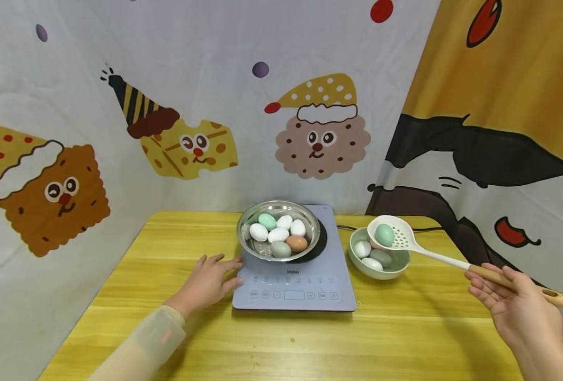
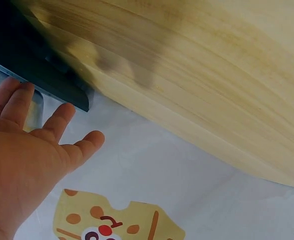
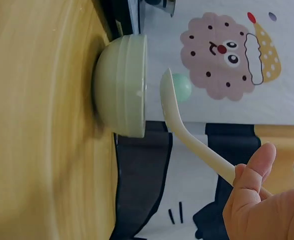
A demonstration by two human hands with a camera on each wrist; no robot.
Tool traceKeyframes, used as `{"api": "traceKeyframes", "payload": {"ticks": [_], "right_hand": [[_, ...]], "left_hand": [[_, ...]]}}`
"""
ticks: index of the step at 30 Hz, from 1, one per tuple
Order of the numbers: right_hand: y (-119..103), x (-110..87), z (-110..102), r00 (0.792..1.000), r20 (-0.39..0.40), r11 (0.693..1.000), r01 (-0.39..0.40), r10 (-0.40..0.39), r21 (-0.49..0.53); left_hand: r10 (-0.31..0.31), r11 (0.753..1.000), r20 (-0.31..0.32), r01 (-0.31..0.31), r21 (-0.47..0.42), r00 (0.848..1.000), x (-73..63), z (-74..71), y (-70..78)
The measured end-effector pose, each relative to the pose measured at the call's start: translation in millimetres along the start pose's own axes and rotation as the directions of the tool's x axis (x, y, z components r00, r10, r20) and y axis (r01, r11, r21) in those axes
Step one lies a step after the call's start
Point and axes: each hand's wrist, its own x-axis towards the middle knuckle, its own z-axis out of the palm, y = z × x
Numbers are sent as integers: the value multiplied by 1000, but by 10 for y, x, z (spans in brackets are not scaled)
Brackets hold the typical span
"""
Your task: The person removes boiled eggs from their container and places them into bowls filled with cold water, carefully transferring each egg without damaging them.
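Note:
My right hand (image 1: 524, 304) holds the wooden handle of a white slotted spoon (image 1: 400, 234), thumb on top and fingers beneath. A pale green egg (image 1: 384, 235) lies in the spoon's perforated head. That head hovers above a light green bowl (image 1: 378, 272); the right wrist view shows a gap between spoon and bowl (image 3: 121, 85). Two white eggs and a grey-green one lie inside the bowl. My left hand (image 1: 209, 283), fingers spread, is at the left edge of the induction cooker (image 1: 295, 288). On the cooker sits a steel basin (image 1: 281, 205) with several white, green and brown eggs.
The wooden table (image 1: 281, 344) carries everything. A black cable (image 1: 429, 229) runs behind the bowl along the table's back. Cartoon-printed curtains (image 1: 205, 47) hang behind and at the sides.

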Motion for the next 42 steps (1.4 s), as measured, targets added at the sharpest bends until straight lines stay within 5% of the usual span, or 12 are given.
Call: {"api": "traceKeyframes", "payload": {"ticks": [20, 35, 42], "right_hand": [[152, -97, -201, 996, 56, 997, -72, 70, 34], [279, -194, 27, 996, -68, 984, 39, -52, -171], [338, -253, 247, 949, -231, 943, 139, -214, -304]], "left_hand": [[-11, 1000, 4, 11, -25, 1000, -7, -12, 16], [-20, 999, 10, 20, -34, 1000, -13, -7, 15], [-28, 999, 11, 28, -43, 1000, -9, 4, 16]]}}
